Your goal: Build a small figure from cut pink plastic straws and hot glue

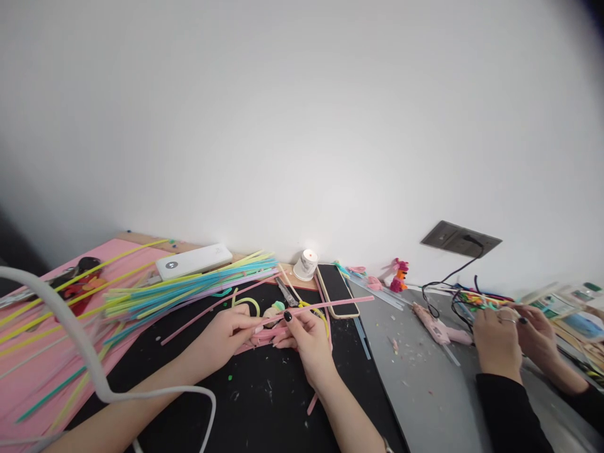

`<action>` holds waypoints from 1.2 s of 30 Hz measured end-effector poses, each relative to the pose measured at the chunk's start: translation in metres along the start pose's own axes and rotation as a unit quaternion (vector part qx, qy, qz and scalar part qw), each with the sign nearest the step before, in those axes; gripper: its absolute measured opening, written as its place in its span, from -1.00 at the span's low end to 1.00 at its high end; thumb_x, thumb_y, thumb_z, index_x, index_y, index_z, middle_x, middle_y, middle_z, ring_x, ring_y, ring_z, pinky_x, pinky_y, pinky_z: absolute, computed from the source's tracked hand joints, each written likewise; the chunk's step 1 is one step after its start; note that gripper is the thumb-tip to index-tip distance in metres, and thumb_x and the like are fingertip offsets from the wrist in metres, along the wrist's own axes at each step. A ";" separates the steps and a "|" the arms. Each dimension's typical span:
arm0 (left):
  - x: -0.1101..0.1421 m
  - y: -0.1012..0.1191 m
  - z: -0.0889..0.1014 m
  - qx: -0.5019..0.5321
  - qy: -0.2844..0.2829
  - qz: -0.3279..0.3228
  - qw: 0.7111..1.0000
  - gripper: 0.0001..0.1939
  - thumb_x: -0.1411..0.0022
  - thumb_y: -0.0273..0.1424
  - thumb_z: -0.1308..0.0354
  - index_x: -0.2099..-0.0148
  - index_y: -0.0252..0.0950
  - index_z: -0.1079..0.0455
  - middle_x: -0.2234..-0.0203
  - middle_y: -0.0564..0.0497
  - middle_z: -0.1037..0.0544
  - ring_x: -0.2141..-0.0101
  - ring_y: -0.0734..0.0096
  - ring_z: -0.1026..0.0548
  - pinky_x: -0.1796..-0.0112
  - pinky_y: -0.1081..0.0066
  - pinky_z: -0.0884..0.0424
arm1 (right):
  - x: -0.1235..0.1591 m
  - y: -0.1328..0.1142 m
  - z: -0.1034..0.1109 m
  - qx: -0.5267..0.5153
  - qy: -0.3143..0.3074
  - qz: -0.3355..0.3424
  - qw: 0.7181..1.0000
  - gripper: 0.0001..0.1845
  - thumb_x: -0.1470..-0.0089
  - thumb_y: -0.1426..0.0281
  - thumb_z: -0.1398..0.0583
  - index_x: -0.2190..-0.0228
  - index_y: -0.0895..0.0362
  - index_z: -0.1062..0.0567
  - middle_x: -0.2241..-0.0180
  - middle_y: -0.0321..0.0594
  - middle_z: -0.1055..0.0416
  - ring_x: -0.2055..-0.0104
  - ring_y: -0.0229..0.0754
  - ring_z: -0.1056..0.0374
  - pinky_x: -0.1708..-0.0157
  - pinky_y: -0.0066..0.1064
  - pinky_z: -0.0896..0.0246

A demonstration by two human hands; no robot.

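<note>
My left hand (234,332) has its thumb and fingers pinched on pink pipe cleaners (349,302), bent into a bundle between my hands. My right hand (307,340) grips the same pink pieces with thumb and forefinger. One straight length sticks out to the right past that hand, over the phone (337,289). Just behind my fingers lies a small cream and green piece (274,309), partly hidden. Scissors (285,292) with yellow handles rest beyond my right hand, which covers part of them. Under both hands is a black mat (264,402).
Coloured pipe cleaners (189,286) spread across the left, beside a white power bank (193,261). A white cable (94,358) loops in front. At the wall stands a paper cup (306,264). A pink glue gun (441,327) lies near a co-worker's hands (497,340) on the right.
</note>
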State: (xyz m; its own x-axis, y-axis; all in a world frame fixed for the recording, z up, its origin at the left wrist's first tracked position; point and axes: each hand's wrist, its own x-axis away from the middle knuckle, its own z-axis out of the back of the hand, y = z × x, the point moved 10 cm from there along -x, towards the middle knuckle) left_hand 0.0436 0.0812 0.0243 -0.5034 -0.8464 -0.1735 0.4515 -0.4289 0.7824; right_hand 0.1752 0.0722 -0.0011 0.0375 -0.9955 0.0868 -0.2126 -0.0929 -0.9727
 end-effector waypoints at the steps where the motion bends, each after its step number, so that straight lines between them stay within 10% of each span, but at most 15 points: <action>1: 0.000 0.002 -0.001 -0.004 -0.004 -0.004 1.000 -0.66 -0.26 -0.39 0.07 0.37 -0.27 -0.53 0.56 0.11 -0.17 0.48 0.44 -0.26 0.43 0.47 -0.16 | 0.000 0.000 0.001 0.002 0.004 0.001 1.000 -0.68 0.08 0.18 -0.28 0.48 0.22 -0.48 0.59 -0.25 -0.46 0.64 -0.30 -0.40 0.61 -0.55 -0.34; 15: 0.001 0.000 0.001 0.089 0.015 0.036 0.995 -0.74 -0.20 -0.36 -0.03 0.27 -0.22 -0.57 0.55 0.10 -0.26 0.49 0.46 -0.35 0.44 0.51 -0.32 | 0.003 -0.003 -0.002 -0.039 -0.003 -0.006 0.999 -0.67 0.00 0.19 -0.23 0.48 0.24 -0.40 0.62 -0.30 -0.40 0.67 -0.34 -0.35 0.67 -0.57 -0.31; 23: 0.008 -0.038 -0.007 0.389 0.061 0.187 0.900 -0.70 -0.08 -0.25 -0.22 0.15 -0.26 -0.53 0.28 -0.02 -0.58 0.30 0.25 -0.58 0.22 0.36 -0.48 | -0.002 -0.006 0.000 0.002 -0.010 0.018 1.000 -0.71 0.12 0.26 -0.31 0.39 0.22 -0.47 0.65 -0.34 -0.41 0.65 -0.32 -0.35 0.65 -0.58 -0.28; 36: 0.008 -0.024 -0.005 0.389 0.060 0.203 0.896 -0.71 -0.05 -0.22 -0.24 0.27 -0.35 -0.54 0.30 -0.10 -0.62 0.27 0.17 -0.58 0.17 0.32 -0.48 | 0.000 -0.009 -0.001 0.059 -0.009 0.031 0.998 -0.73 0.10 0.23 -0.27 0.38 0.16 -0.48 0.64 -0.30 -0.45 0.61 -0.24 -0.40 0.54 -0.46 -0.32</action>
State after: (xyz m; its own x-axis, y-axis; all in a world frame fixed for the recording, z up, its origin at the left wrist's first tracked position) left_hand 0.0324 0.0828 0.0005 -0.3105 -0.9306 0.1938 -0.0951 0.2332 0.9678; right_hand 0.1765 0.0730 0.0076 0.0462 -0.9987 0.0237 -0.0986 -0.0281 -0.9947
